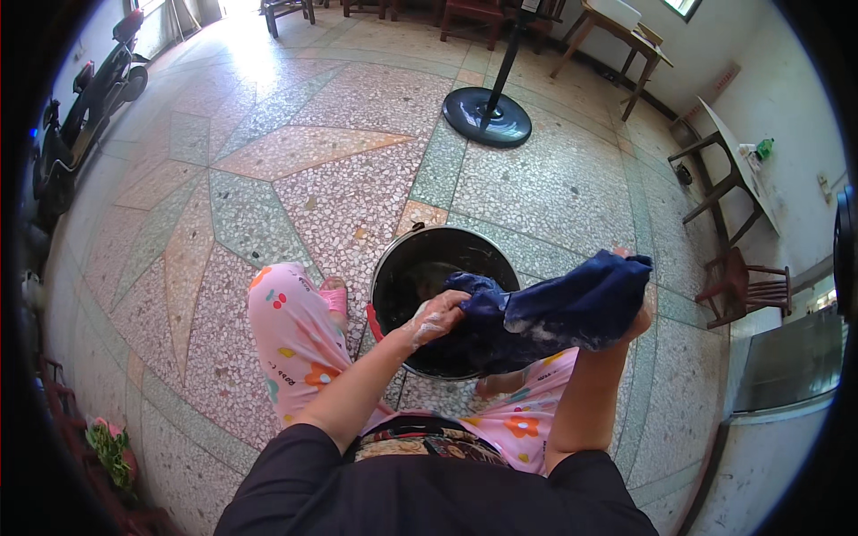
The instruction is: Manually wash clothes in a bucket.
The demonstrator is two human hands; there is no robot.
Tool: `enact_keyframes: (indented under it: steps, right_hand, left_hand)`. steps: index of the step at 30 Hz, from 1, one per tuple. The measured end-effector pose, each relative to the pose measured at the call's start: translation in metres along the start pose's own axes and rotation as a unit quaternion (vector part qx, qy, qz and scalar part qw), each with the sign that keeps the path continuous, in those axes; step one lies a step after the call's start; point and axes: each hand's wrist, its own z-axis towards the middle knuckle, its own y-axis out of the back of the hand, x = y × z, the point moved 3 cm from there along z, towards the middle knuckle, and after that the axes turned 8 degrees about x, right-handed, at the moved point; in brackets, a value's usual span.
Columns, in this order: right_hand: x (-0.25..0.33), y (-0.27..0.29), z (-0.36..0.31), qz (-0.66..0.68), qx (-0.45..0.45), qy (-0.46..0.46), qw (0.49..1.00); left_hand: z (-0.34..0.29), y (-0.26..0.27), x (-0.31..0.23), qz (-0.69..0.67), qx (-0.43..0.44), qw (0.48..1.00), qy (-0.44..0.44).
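A wet dark blue garment (572,305) is stretched over the right side of a dark round bucket (501,247) on the floor between my legs. White suds cling to its lower part. My left hand (438,318), also sudsy, is closed on the garment's left end above the bucket's mouth. On the other side my right hand (641,323) grips the right end, raised higher, with most of its fingers hidden behind the cloth. Some dark liquid seems to lie inside the bucket, though shadow makes it hard to tell. A red handle piece (374,322) shows at the bucket's left rim.
Beyond the bucket stands a round black stand base (487,116) with an upright pole. Tables (735,147) and a small wooden chair (744,288) line the right wall. A scooter (85,112) is parked far left; a green plant (112,451) sits near left.
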Motion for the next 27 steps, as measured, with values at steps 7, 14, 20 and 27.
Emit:
enact_keyframes:
  steps: [7,14,20,27]
  right_hand:
    - [-0.004,0.109,0.04,-0.128,0.028,-0.048,0.99]
    - [-0.015,0.11,0.049,-0.232,-0.048,-0.054,0.97]
    - [-0.014,0.133,0.05,-0.205,-0.148,-0.039,0.967]
    - [-0.099,0.1,-0.002,-0.606,0.26,-0.318,0.682]
  left_hand:
    - [-0.022,0.088,-0.043,0.109,-0.314,0.943,0.028]
    - [-0.009,0.059,-0.047,-0.191,-0.046,0.966,0.165]
    - [-0.028,-0.008,-0.017,0.187,0.132,0.925,0.305]
    - [-0.029,0.072,-0.069,-0.377,-0.246,0.89,0.068]
